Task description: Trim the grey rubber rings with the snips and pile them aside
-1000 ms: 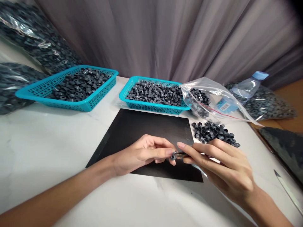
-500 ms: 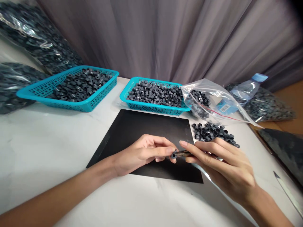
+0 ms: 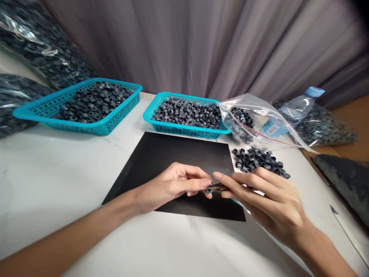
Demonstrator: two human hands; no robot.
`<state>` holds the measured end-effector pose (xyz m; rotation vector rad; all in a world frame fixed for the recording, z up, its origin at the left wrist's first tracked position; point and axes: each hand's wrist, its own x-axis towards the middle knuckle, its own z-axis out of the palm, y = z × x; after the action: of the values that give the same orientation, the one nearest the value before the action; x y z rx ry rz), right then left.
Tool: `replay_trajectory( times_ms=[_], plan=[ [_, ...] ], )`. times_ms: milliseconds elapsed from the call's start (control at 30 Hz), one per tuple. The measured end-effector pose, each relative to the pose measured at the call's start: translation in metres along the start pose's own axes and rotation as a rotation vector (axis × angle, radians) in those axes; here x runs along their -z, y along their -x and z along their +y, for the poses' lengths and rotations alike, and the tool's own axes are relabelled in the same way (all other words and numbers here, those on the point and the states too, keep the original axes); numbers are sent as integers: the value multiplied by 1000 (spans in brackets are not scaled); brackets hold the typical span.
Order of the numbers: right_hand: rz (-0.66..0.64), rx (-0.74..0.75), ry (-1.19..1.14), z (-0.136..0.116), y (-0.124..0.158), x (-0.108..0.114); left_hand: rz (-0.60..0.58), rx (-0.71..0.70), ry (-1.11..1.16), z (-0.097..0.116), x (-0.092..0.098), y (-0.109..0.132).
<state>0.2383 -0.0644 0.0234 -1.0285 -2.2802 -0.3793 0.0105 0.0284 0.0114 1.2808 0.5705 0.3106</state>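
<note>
Between the thumb and fingers of my left hand (image 3: 181, 182) is a small dark grey ring-shaped part (image 3: 209, 189) with a hole in it. My right hand (image 3: 268, 202) is closed around a slim dark metal tool (image 3: 218, 187), seemingly tweezers or a small cutter; most of it is hidden by my fingers. The tool's tip touches the part at its right side. Both hands are above a black mat (image 3: 173, 150) on the white table. A loose pile of similar grey parts (image 3: 259, 159) lies just beyond my right hand.
Two blue baskets (image 3: 115, 129) (image 3: 184, 132) hold many grey parts. A clear zip bag (image 3: 250, 111) lies right of the middle basket, near a plastic bottle (image 3: 301, 104). Large filled bags (image 3: 52, 46) stand at left. A pointed blade-like object (image 3: 346, 231) lies at far right.
The whole view has shifted slightly. My right hand and the tool have come a little closer to my left hand, the tool's tip now overlapping the ring-shaped part more.
</note>
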Motion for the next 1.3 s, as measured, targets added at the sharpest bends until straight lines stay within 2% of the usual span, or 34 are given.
replay_trajectory(
  times_ms=[500,767,1033,1100,1233,1300],
  plan=[
    [3,-50,-52,0,1,-1,15,5,7,0,-1,1],
    [110,-174,-83,5,3,-2,56,3,-34,3,-2,0],
    [113,-267,-130,11,4,-13,95,6,-29,3,-4,0],
    [124,-334,-190,9,4,-15,96,4,-6,2,-4,-1],
    [153,-612,-318,5,5,-26,54,-4,80,-1,-4,-1],
    [159,-700,-360,3,5,-35,42,-13,110,-2,-3,-1]
  ],
)
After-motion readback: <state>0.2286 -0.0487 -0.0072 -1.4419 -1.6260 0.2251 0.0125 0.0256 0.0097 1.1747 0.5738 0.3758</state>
